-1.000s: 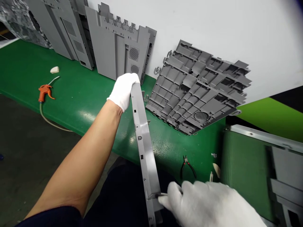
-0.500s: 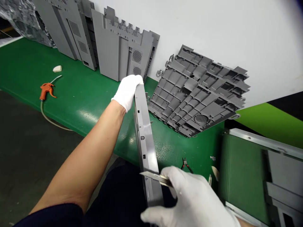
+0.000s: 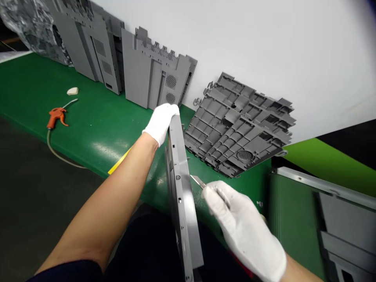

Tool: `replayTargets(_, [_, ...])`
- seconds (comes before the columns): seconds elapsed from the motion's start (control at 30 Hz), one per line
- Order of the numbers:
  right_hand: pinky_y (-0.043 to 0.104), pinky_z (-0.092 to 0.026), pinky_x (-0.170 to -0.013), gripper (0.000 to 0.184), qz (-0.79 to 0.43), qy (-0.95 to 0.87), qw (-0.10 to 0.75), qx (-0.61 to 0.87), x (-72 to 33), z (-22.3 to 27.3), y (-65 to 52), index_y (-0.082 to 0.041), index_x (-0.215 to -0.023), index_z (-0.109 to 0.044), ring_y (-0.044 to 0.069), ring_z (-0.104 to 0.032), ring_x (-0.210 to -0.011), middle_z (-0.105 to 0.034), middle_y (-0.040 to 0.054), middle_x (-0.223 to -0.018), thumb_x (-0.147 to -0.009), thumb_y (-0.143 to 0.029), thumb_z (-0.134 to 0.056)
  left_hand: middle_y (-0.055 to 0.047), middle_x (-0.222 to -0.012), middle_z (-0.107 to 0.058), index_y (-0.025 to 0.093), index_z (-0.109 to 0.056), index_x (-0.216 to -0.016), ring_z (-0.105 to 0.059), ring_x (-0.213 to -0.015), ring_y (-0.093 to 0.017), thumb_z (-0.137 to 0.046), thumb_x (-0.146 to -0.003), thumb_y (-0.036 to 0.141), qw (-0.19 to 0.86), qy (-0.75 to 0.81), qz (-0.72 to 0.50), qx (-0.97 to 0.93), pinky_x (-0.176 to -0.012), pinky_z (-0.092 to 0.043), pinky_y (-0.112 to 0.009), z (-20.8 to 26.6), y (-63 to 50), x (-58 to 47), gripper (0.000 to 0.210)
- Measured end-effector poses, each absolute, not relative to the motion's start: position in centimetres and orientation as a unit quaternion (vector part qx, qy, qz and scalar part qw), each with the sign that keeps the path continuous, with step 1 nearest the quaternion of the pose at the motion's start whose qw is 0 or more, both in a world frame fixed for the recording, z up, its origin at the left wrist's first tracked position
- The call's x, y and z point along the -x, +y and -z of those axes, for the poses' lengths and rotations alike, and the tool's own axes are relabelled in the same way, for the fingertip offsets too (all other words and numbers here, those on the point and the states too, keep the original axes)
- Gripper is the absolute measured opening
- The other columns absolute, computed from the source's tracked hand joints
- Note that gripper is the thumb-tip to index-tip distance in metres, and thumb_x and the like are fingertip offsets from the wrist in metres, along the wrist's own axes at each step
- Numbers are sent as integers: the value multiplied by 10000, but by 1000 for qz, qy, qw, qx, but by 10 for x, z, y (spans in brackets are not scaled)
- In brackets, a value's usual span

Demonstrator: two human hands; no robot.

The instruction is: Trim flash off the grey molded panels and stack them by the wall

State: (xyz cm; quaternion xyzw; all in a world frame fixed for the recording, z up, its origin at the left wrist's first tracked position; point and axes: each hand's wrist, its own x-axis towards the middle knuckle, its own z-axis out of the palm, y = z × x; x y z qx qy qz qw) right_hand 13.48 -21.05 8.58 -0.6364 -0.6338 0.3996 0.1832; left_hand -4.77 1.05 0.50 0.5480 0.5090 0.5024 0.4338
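My left hand [image 3: 162, 122], in a white glove, grips the far end of a grey plastic panel [image 3: 184, 196]. The panel stands on edge, its long narrow side with small slots turned up at me. To the right of it, my right hand [image 3: 243, 227], also gloved, is closed around a utility knife [image 3: 199, 181]. The knife's blade points up and left, close to the panel's right edge; I cannot tell whether it touches. Most of the knife's handle is hidden in the glove.
Grey panels [image 3: 138, 70] lean against the white wall, and a ribbed stack [image 3: 229, 125] stands right of them. An orange air gun [image 3: 55, 117] with a hose lies on the green table [image 3: 96, 129], near a whitish block [image 3: 73, 91]. A green conveyor [image 3: 296, 219] carries another panel at right.
My right hand has moved up and away along the panel with the knife, and its fingers have closed more around it. The left hand keeps its hold. The view has shifted slightly.
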Motion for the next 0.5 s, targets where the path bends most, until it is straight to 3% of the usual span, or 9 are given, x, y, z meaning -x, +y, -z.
replayTargets(0.1, [256, -418, -622, 422, -397, -652, 220, 607, -141, -89, -187, -235, -735, -508, 127, -464, -622, -463, -50, -673, -1030, -507, -378, -12, -698, -540, 207, -512, -591, -477, -700, -178, -572, -744, 201, 460, 498, -514, -526, -698, -425, -336, -8, 8, 48, 165])
replayTargets(0.23, [255, -388, -570, 482, -336, -698, 189, 604, -139, -88, -136, -234, -717, -503, 122, -422, -570, -420, -60, -630, -1032, -554, -328, -3, -724, -575, 203, -548, -622, -506, -737, -170, -624, -744, 243, 503, 471, -529, -495, -744, -429, -313, -16, 5, 50, 149])
replayTargets(0.4, [240, -358, -572, 564, -200, -768, 86, 603, -117, -81, -73, -230, -720, -523, 118, -469, -570, -504, -52, -616, -1019, -628, -259, 22, -565, -441, 226, -430, -581, -407, -563, -149, -643, -821, 551, 568, 501, -508, -410, -586, -360, -311, -20, 4, 55, 457])
replayTargets(0.5, [244, -337, -572, 576, -145, -786, 46, 600, -101, -82, -49, -234, -750, -560, 131, -517, -593, -585, -31, -657, -1010, -646, -253, 23, -537, -418, 229, -402, -586, -384, -513, -140, -594, -820, 662, 597, 508, -501, -367, -530, -323, -306, -19, 7, 57, 528])
